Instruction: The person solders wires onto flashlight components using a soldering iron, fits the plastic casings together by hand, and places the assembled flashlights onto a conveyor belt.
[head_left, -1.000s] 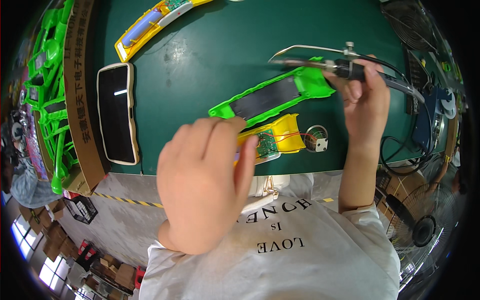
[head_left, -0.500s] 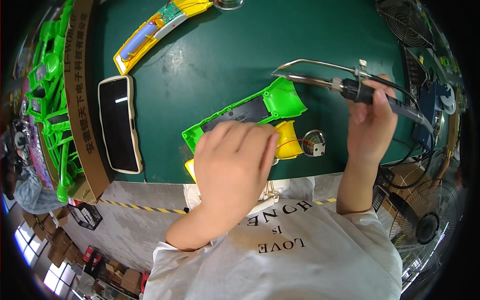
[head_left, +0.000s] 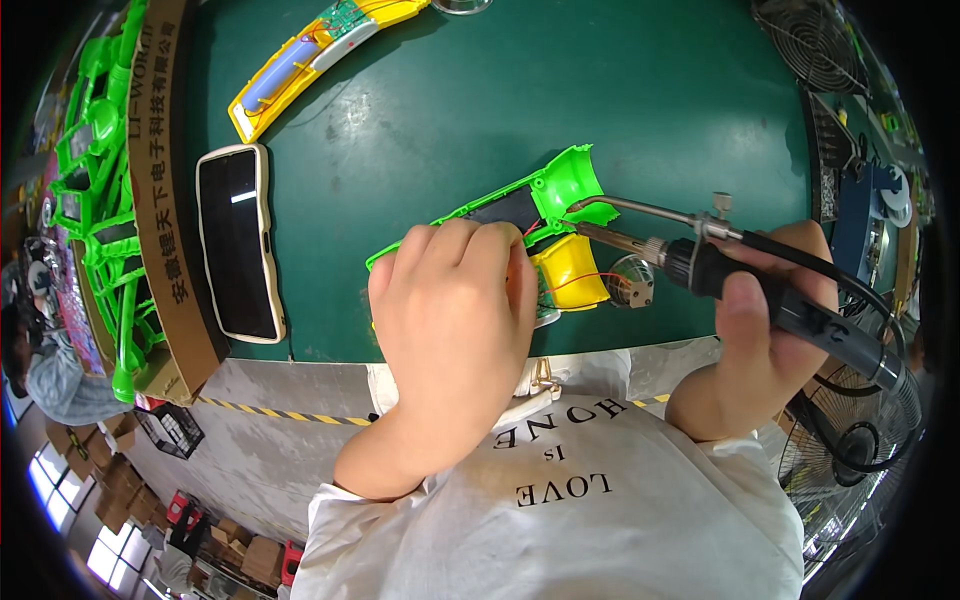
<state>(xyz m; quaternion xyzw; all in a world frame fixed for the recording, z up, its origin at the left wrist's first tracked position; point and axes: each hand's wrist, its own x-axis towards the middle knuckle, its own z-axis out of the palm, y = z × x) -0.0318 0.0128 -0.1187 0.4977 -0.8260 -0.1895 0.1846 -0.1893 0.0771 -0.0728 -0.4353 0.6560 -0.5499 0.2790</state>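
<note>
My right hand (head_left: 775, 310) grips a soldering iron (head_left: 715, 268) with a curved metal feed tube fixed alongside it. The iron's tip points left, at the near edge of a green plastic housing half (head_left: 567, 190) with a dark inner panel. My left hand (head_left: 455, 300) is closed over the yellow housing half (head_left: 572, 272) and the near part of the green one, its fingertips hidden beneath. Thin red wire runs from the yellow piece to a round reflector lamp head (head_left: 632, 282) at its right end.
On the left of the green table (head_left: 400, 110) lies a phone (head_left: 240, 240) in a pale case. Behind it rests another yellow housing half (head_left: 262, 105) with a blue battery and circuit board. A cardboard box (head_left: 165, 200) holds green plastic frames (head_left: 105, 245). A fan (head_left: 850, 440) stands at lower right.
The soldering iron has moved down and toward me, its tip now by the near edge of the green housing. The left hand and both housing halves have shifted slightly.
</note>
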